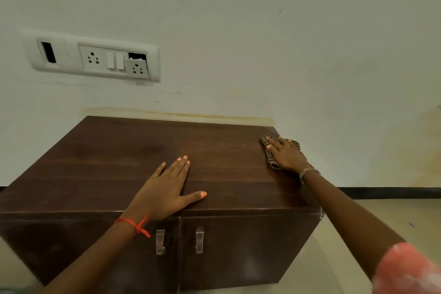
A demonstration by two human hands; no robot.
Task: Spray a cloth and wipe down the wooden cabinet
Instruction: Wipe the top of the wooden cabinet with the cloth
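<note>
- Wall (238, 31): pale, plain, fills the upper half of the view; a yellowish stain runs along it just above the cabinet's back edge.
- Cabinet (114, 162): dark brown wood, set against the wall, seen from above and in front. Flat top, two front doors closed, meeting near the middle.
- Floor (381, 217): light tiles to the right of the cabinet, with a black skirting strip (393, 192) at the foot of the wall.
- Switch plate (95, 57): white, on the wall above the cabinet's left side; two sockets and two rocker switches. The right socket module sits crooked in its frame, leaving a dark gap above it.
- Left hand (164, 191): palm down on the cabinet top near the front edge, fingers straight and close together, thumb spread to the right. Holds nothing.
- Right hand (286, 155): flat on the cloth at the back right corner of the top, fingers spread, pressing down.
- Cloth (273, 164): small brown check, crumpled, under the right hand on the cabinet top; its edges show around the fingers.
- Door handles (160, 242) (199, 240): two metal pulls, one per door, either side of the centre seam.
- Red thread (133, 224): tied round the left wrist.
- Metal band (307, 171): on the right wrist.
</note>
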